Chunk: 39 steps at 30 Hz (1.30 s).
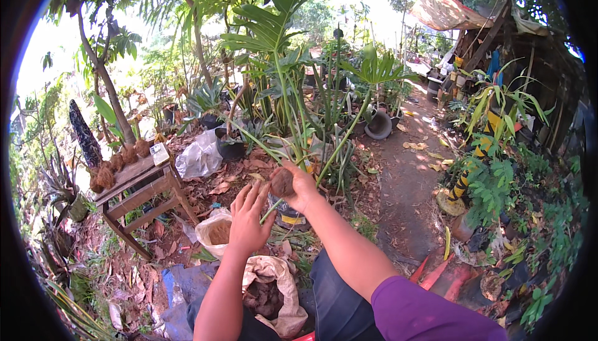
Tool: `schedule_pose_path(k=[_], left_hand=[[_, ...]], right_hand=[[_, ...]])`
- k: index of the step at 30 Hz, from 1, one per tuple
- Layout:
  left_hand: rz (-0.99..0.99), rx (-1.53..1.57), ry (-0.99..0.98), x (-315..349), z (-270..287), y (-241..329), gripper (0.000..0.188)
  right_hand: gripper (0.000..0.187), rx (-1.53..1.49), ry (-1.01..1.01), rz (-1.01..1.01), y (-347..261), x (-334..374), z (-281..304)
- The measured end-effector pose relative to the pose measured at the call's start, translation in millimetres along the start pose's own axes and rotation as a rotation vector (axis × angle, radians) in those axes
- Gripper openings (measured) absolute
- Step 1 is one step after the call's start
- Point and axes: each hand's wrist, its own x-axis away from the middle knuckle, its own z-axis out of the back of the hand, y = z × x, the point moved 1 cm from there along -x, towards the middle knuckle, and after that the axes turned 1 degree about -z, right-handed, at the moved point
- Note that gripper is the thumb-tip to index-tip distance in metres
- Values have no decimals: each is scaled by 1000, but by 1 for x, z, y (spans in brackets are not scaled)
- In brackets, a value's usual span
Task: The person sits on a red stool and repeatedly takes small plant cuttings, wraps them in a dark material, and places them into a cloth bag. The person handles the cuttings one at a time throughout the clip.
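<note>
My right hand [300, 185] is closed round a rounded brown lump [282, 182] that looks like packed soil. Beside it, my left hand [249, 209] has its fingers stretched out, the fingertips close to the lump; whether they touch it is unclear. A green stem [271, 209] slants past the left fingers. Just beyond my hands rises a tall plant [283, 92] with long stalks and deeply cut leaves. Below my forearms stands a pale sack [288, 282] with its rim rolled down, holding dark clumpy material [263, 298]. Another whitish sack [204, 234] with brown contents is left of my left hand.
At the left, a small wooden table [140, 182] carries several fibrous brown balls [116, 161] and a small pale box [159, 153]. A black pot [230, 145] and white plastic sheeting [198, 154] lie beyond. A dirt path [405, 185] runs right, past a black-and-yellow striped post [461, 185].
</note>
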Motion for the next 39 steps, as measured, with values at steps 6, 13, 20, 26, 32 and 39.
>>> schedule_pose_path(k=[6, 13, 20, 26, 32, 39], left_hand=[[48, 38, 54, -3, -8, -13, 52], [-28, 155, -17, -2, -16, -1, 49], [407, 760, -55, -4, -52, -5, 54], [759, 1143, 207, -4, -58, -52, 42], [995, 1318, 221, 5, -26, -77, 33], [1008, 1399, 336, -6, -18, -70, 28]], right_hand=[[32, -159, 200, 353, -75, 18, 62], [35, 190, 468, 303, -69, 53, 80], [31, 149, 155, 93, 14, 36, 20], [38, 813, -100, 162, 69, 15, -24], [51, 1038, -201, 376, 90, 12, -41], [62, 1024, -227, 384, 83, 25, -49]])
